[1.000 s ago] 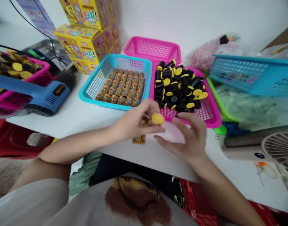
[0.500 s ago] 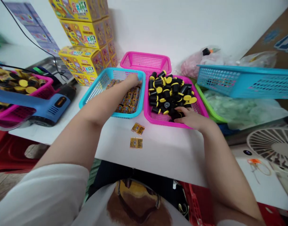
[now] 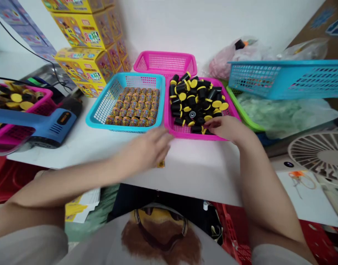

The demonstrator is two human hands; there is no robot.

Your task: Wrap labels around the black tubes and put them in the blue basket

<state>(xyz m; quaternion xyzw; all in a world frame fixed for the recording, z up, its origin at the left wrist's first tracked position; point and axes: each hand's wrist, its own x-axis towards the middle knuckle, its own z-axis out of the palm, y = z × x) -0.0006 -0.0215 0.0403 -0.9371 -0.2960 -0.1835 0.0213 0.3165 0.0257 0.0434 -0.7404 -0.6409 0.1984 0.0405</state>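
apparently working at the pick-up step: resting the right hand (image 3: 222, 129) inside the near end of the pink basket (image 3: 185, 135), among black cups with yellow lids (image 3: 191, 100). bending its fingers down over cups by the front rim, seemingly touching; can't tell whether gripping one. hovering the left hand (image 3: 147, 149) above the white surface (image 3: 191, 173), near the front of the blue basket (image 3: 116, 127), partly covering a small yellow packet (image 3: 161, 164); curling its fingers loosely, too blurred to tell if holding anything. probably calling next for a firm pinch on one cup.
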